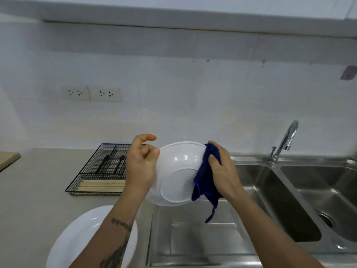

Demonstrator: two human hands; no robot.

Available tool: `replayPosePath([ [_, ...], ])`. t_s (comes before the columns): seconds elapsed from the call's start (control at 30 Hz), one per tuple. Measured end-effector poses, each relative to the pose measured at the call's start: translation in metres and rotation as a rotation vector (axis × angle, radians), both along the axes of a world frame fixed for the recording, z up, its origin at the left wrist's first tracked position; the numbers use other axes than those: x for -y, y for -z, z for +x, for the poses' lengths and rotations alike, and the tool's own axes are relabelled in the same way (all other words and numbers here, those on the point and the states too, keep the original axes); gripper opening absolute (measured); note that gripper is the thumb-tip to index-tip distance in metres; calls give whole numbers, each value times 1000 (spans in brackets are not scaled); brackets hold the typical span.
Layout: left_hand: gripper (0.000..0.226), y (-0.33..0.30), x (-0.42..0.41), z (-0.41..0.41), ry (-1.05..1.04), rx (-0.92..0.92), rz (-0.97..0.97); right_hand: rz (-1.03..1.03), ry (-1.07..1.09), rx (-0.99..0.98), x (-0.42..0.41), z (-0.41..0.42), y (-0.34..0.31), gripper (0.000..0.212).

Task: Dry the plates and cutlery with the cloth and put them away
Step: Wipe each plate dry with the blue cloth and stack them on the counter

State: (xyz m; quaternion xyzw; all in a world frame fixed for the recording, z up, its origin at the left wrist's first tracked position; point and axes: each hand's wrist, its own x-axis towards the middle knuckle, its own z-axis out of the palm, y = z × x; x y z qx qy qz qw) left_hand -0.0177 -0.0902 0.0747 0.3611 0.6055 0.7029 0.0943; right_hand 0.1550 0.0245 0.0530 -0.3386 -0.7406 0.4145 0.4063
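The left hand [140, 167] is gripping the left rim of a white plate [178, 175], its fingers curled round the edge, with the forefinger sticking out above and touching nothing. The plate is being held tilted up in the air, its underside and foot ring facing the camera, above the steel draining board [193, 235] that is lying just left of the sink [274, 200]. The right hand [220, 171] is clutching a dark blue cloth [204, 180] and pressing it against the plate's right rim; the fingers are folded over the cloth, and a loose corner is hanging down below the plate. Well left of the sink, on the grey counter [38, 190], a black wire tray [100, 171] is sitting against the wall, holding dark-handled cutlery in its far compartments and pale wooden sticks in the near one. A second white plate [83, 235] is lying flat on the counter, just left of the draining board, partly covered by the left forearm. A chrome tap [286, 142] is standing behind the sink
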Motion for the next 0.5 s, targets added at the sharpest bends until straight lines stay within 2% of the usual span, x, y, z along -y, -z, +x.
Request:
replayPosePath([
  [0.13, 38, -6, 5, -18, 73, 50, 103, 73, -161, 44, 5, 4, -22, 28],
  [0.23, 40, -4, 0, -22, 1, 117, 110, 187, -123, 27, 18, -1, -27, 33],
  [0.3, 33, 7, -7, -22, -51, 306, 98, 324, -78, 44, 31, -5, -24, 30],
  [0.4, 30, 15, -8, -18, 72, 816, 71, 489, -92, 73, 45, -8, -18, 21],
  [0.47, 32, 14, -6, -19, 109, 935, 113, 531, -179, 147, 47, -5, -11, 24],
  [0.5, 44, 14, -6, -21, 83, 951, 119, 521, -247, 204, 46, -2, -6, 27],
])
